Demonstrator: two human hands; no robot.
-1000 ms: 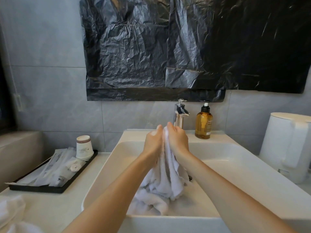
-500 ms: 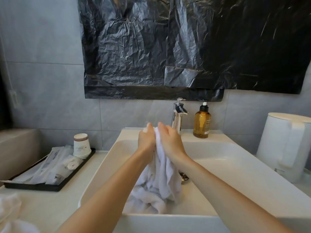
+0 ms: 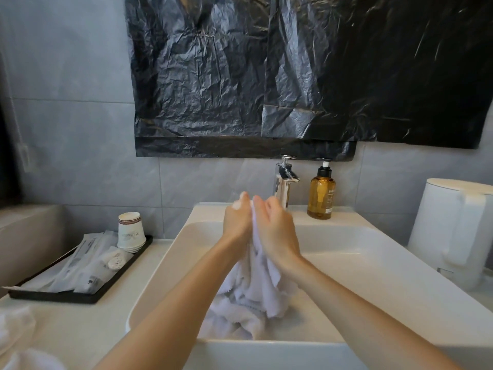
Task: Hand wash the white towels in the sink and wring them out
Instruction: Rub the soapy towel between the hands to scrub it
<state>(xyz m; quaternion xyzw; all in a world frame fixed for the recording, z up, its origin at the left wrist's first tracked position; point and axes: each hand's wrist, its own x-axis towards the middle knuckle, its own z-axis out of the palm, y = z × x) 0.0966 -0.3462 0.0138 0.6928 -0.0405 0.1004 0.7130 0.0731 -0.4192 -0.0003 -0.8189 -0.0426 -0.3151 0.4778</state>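
In the head view, the left hand [image 3: 237, 220] and the right hand [image 3: 274, 228] are close together above the sink [image 3: 346, 252]. Both are clamped on the upper part of the white towel [image 3: 256, 284], which is squeezed between them. The fingers are a little blurred, and there seems to be foam on the left ones.

The towel is bunched into a thick rope. Its long axis runs nearly upright: the top end points up toward the faucet [image 3: 284, 180], and the lower end lies in a loose heap on the basin floor, near the front wall.

Several things could go wrong from here, in my judgement. Soapy hands may lose the wet cloth, so it would drop and splash. The hands work just in front of the faucet, and the amber soap bottle [image 3: 321, 196] stands just beside it, so a wide rubbing stroke could hit either of them. If the heap is pulled over the front rim, water would run on the worktop [image 3: 80, 327], where another white cloth [image 3: 16, 327] lies. I cannot see the drain, so I cannot tell if the heap covers it.
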